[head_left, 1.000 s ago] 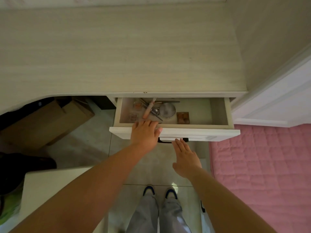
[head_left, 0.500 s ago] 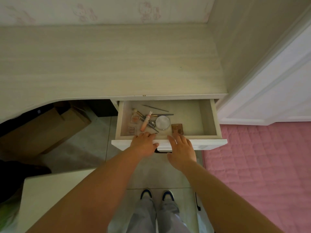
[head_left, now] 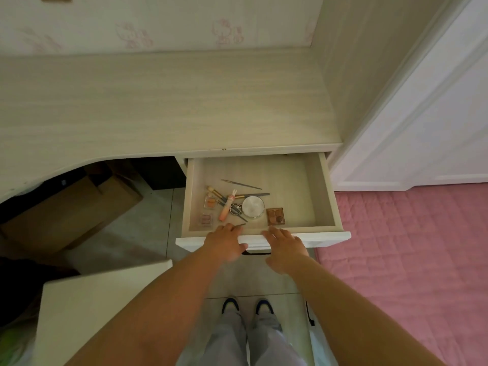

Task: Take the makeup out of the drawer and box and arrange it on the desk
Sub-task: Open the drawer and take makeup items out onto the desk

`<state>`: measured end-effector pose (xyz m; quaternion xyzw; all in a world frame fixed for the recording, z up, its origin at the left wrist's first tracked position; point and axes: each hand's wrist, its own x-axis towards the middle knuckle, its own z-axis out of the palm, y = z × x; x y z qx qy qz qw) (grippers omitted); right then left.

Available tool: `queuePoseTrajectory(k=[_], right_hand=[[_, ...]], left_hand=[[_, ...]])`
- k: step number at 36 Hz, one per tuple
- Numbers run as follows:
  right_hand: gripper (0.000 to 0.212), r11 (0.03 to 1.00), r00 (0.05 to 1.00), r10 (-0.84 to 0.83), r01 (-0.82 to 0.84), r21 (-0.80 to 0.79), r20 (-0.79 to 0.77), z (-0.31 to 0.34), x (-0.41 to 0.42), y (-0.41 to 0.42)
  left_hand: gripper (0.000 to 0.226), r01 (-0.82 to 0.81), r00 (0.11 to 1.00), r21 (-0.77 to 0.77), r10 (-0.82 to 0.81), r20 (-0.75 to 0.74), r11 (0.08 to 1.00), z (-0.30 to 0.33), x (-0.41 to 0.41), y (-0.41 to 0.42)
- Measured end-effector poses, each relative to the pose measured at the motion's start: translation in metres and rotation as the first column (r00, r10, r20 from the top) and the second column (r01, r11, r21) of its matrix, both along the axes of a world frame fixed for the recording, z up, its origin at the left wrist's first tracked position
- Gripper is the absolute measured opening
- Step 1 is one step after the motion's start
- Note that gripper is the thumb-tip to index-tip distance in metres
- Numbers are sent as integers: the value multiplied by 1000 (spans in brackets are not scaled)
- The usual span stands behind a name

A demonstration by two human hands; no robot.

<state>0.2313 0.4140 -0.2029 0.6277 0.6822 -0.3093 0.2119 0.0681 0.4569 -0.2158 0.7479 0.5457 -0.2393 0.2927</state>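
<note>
Drawer open, makeup not yet taken out

2 hands, left hand and right hand, rest loose and holding nothing on the drawer front; makeup lies inside (all untouched); beyond, the desk holds none of it

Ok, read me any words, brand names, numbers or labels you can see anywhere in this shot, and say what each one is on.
No text can be read.
Small perfume bottle in the drawer: any label is too small and blurred to read.
Clear compact: no legible print.
Wallpaper: only faint pink cartoon drawings, no words.
Cardboard box under the desk: no readable marking.
</note>
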Motion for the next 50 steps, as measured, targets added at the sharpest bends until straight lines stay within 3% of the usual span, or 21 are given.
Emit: queuePoseTrajectory(k=[36,45,50], right_hand=[[64,996,1000,10,-9,-92,7,5,0,-36],[50,985,999,46,-45,-168,1,3,1,-7],[41,989,998,39,-32,-143,40,-13,-7,18]], left_hand=[[58,60,998,-122,-62,-18,991,4,-4,-43],[50,152,987,-214,-158,-11,965,-3,-5,-20],[43,88,996,-230,-86,19,969,-5,1,2]])
